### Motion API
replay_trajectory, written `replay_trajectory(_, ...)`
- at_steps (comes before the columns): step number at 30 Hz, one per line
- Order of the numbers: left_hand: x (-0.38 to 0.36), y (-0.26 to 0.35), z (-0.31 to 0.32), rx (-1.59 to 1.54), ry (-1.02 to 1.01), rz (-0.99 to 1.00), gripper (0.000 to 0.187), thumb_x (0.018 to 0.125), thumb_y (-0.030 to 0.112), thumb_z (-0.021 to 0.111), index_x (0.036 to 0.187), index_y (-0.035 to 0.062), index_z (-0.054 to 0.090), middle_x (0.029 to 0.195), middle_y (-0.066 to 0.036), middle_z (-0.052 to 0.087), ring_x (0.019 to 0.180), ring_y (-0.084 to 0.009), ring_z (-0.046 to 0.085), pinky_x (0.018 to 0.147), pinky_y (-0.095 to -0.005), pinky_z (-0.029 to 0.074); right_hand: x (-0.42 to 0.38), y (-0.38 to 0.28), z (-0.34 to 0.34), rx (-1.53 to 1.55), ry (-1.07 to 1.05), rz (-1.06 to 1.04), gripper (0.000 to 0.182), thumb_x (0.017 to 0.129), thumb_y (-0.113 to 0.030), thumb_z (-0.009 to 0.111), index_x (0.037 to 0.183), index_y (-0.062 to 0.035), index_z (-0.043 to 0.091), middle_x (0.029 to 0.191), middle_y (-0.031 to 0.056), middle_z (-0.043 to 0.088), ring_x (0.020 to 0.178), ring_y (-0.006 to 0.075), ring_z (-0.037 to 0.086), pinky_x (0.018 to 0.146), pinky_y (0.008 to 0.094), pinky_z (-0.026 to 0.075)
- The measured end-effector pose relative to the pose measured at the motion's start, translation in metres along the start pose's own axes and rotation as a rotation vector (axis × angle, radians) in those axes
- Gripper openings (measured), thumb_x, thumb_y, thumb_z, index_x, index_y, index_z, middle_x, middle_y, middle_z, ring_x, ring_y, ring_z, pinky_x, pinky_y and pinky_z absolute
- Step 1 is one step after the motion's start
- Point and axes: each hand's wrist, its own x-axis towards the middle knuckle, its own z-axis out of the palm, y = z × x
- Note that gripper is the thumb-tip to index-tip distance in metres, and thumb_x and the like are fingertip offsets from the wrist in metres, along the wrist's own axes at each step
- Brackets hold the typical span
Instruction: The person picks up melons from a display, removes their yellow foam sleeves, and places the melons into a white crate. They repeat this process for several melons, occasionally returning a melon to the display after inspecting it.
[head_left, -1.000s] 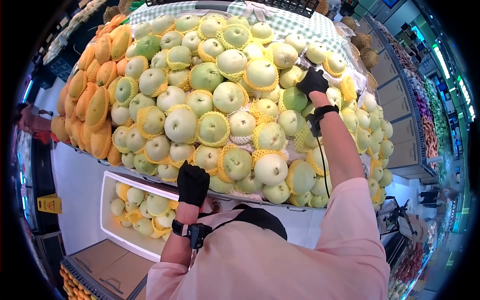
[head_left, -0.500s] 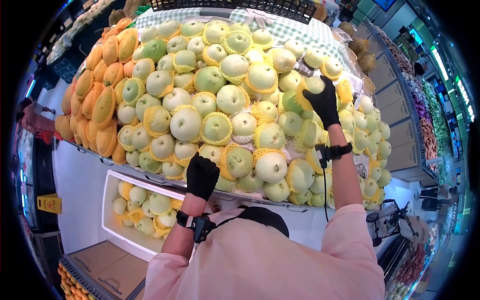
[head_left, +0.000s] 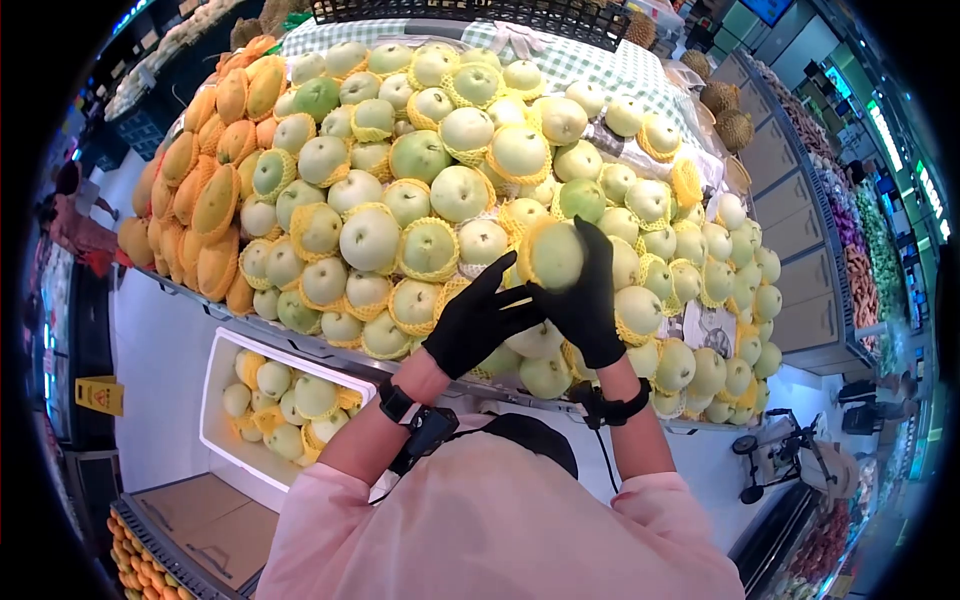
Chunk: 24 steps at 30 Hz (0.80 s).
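A pale green melon (head_left: 558, 256), with a yellow foam net (head_left: 526, 258) round its left side, is held in my black-gloved right hand (head_left: 590, 305) above the heap. That hand's thumb and fingers wrap the melon's right and lower sides. My left hand (head_left: 478, 318), also gloved, reaches in from the left with its fingers stretched and spread, fingertips right by the melon's lower left. Under both hands lie many melons (head_left: 430, 248), several in yellow nets.
Orange netted fruit (head_left: 213, 205) fills the stand's left end. A white foam box (head_left: 215, 395) of melons is below at left. Behind the heap are a checked cloth (head_left: 610, 70) and a black crate (head_left: 560, 20). A stroller (head_left: 795, 455) stands on the right.
My right hand has come back from the far right of the heap to the middle, carrying a melon. My left hand has moved right and opened from a fist.
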Motion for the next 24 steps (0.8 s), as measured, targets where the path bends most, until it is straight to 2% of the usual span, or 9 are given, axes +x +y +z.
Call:
replay_trajectory(1, 0.004, -0.006, -0.005, 0.059, -0.006, 0.009, 0.044, 0.099, 0.027, 0.045, 0.140, 0.0119, 0.038, 0.128, -0.017, 0.050, 0.117, -0.0308, 0.053, 0.100, -0.0458, 0.045, -0.007, 0.002, 0.004, 0.019, -0.023, -0.035, 0.089, 0.061, -0.013, 0.083, 0.136, -0.0015, 0.035, 0.133, 0.0182, 0.041, 0.124, 0.0318, 0.042, 0.104, 0.0397, 0.037)
replay_trajectory(4, 0.005, -0.011, -0.003, 0.144, 0.034, -0.031, 0.048, 0.099, 0.030, 0.047, 0.141, 0.0090, 0.036, 0.131, -0.013, 0.049, 0.119, -0.0273, 0.052, 0.098, -0.0439, 0.046, -0.024, 0.007, 0.014, 0.054, -0.076, -0.113, 0.093, 0.060, -0.017, 0.086, 0.136, -0.0019, 0.035, 0.135, 0.0222, 0.039, 0.126, 0.0385, 0.039, 0.105, 0.0439, 0.036)
replay_trajectory(5, 0.004, -0.016, 0.001, 0.192, 0.047, 0.054, 0.051, 0.098, 0.033, 0.048, 0.140, 0.0062, 0.035, 0.132, -0.013, 0.048, 0.119, -0.0271, 0.051, 0.098, -0.0426, 0.047, -0.028, 0.005, 0.010, 0.103, -0.104, -0.104, 0.093, 0.060, -0.017, 0.086, 0.137, -0.0024, 0.035, 0.135, 0.0215, 0.039, 0.126, 0.0380, 0.039, 0.105, 0.0437, 0.036)
replay_trajectory(9, -0.001, -0.026, -0.008, 0.029, 0.109, 0.049, 0.053, 0.098, 0.037, 0.048, 0.138, 0.0043, 0.036, 0.133, -0.014, 0.048, 0.119, -0.0285, 0.051, 0.099, -0.0434, 0.046, -0.033, -0.005, -0.012, 0.349, -0.068, -0.013, 0.092, 0.062, -0.018, 0.086, 0.137, -0.0041, 0.036, 0.134, 0.0192, 0.041, 0.126, 0.0364, 0.039, 0.104, 0.0436, 0.037)
replay_trajectory(12, -0.002, -0.027, -0.009, -0.046, 0.094, 0.016, 0.056, 0.097, 0.040, 0.047, 0.138, 0.0036, 0.036, 0.133, -0.015, 0.047, 0.119, -0.0287, 0.050, 0.100, -0.0439, 0.045, -0.038, 0.007, -0.009, 0.243, -0.070, 0.031, 0.089, 0.061, -0.016, 0.087, 0.134, -0.0023, 0.038, 0.130, 0.0145, 0.046, 0.120, 0.0283, 0.047, 0.102, 0.0394, 0.039)
replay_trajectory(14, -0.002, -0.031, -0.012, 0.226, 0.011, 0.126, 0.057, 0.097, 0.042, 0.047, 0.138, 0.0033, 0.036, 0.133, -0.016, 0.046, 0.119, -0.0288, 0.050, 0.101, -0.0440, 0.045, -0.042, 0.009, -0.009, 0.153, -0.042, -0.004, 0.086, 0.061, -0.016, 0.087, 0.132, -0.0025, 0.040, 0.128, 0.0144, 0.047, 0.118, 0.0285, 0.048, 0.101, 0.0392, 0.040)
replay_trajectory(16, -0.003, -0.034, -0.010, 0.250, -0.023, 0.156, 0.057, 0.097, 0.041, 0.047, 0.138, 0.0034, 0.035, 0.133, -0.016, 0.045, 0.119, -0.0288, 0.049, 0.101, -0.0440, 0.044, -0.044, 0.008, -0.009, 0.058, -0.019, -0.046, 0.085, 0.061, -0.017, 0.087, 0.131, -0.0026, 0.041, 0.127, 0.0143, 0.048, 0.117, 0.0286, 0.048, 0.099, 0.0389, 0.040)
replay_trajectory(21, 0.004, -0.046, -0.019, -0.152, 0.089, 0.095, 0.052, 0.097, 0.034, 0.051, 0.139, 0.0082, 0.034, 0.133, -0.013, 0.046, 0.120, -0.0266, 0.049, 0.100, -0.0420, 0.045, -0.049, 0.002, -0.007, -0.038, -0.005, -0.034, 0.088, 0.063, -0.020, 0.086, 0.135, -0.0026, 0.039, 0.129, 0.0140, 0.048, 0.117, 0.0277, 0.049, 0.097, 0.0386, 0.042)
replay_trajectory(24, 0.003, -0.054, -0.017, 0.081, 0.081, 0.273, 0.047, 0.097, 0.027, 0.053, 0.138, 0.0126, 0.036, 0.133, -0.010, 0.046, 0.119, -0.0244, 0.049, 0.100, -0.0396, 0.045, -0.051, 0.009, 0.003, 0.204, -0.036, 0.098, 0.091, 0.063, -0.022, 0.086, 0.138, -0.0033, 0.037, 0.132, 0.0141, 0.047, 0.118, 0.0259, 0.048, 0.096, 0.0391, 0.043)
